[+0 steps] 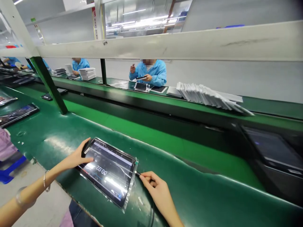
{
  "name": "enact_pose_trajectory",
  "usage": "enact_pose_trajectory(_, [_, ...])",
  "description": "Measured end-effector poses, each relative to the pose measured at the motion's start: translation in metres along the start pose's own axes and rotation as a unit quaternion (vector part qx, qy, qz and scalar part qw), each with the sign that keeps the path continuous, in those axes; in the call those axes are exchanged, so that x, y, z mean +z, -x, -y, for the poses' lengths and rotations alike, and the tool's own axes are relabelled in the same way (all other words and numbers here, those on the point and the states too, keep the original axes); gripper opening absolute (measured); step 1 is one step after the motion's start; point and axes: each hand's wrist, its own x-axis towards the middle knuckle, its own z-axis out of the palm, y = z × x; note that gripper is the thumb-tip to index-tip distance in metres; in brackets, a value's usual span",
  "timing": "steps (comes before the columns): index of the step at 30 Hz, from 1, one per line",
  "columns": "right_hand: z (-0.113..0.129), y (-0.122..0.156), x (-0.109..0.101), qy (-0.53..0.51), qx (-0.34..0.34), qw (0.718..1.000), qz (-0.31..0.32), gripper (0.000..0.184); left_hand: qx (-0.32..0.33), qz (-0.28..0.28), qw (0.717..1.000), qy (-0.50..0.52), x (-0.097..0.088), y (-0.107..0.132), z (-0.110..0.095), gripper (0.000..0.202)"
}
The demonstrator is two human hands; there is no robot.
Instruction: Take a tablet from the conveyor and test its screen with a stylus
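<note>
Tablet [110, 170] between left hand [77, 157] and right hand [157, 189], plug-pinching.

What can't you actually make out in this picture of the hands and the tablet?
- Head view: the small dark plug pinched by the right hand is too small to identify; its cable runs under the wrist.
- The black glossy tablet in clear film reflects glare; only "20:02" reads, upside down.
- The left hand covers the tablet's far corner.
- The dark screen at right is blurred.
</note>
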Motion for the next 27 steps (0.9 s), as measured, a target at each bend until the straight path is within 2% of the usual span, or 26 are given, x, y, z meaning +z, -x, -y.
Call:
enact_pose_trajectory(2, [0.0,0.001,0.001,0.013,-0.003,1.0,0.002,0.049,-0.02,-0.063,0.997,0.025,0.007,-0.006,0.001,0.072])
enact_pose_trajectory(5, [0.0,0.002,0.003,0.014,-0.004,1.0,0.001,0.048,-0.028,-0.08,0.996,0.034,0.015,-0.008,-0.001,0.056])
enact_pose_trajectory(11, [-0.002,0.003,0.005,0.024,-0.018,1.0,-0.004,0.046,-0.058,-0.053,0.997,-0.012,0.019,0.009,-0.016,0.061])
enact_pose_trajectory(19, [0.003,0.003,-0.001,0.064,-0.119,0.991,0.001,0.032,-0.133,-0.012,0.981,-0.141,0.032,0.014,-0.052,0.079])
enact_pose_trajectory(23, [-0.005,0.002,0.007,0.044,-0.142,0.989,-0.024,0.03,-0.142,-0.024,0.98,-0.14,0.036,0.014,-0.061,0.068])
enact_pose_trajectory(27, [-0.01,0.0,0.018,0.008,-0.14,0.989,-0.055,0.032,-0.14,-0.029,0.982,-0.125,0.029,0.013,-0.059,0.058])
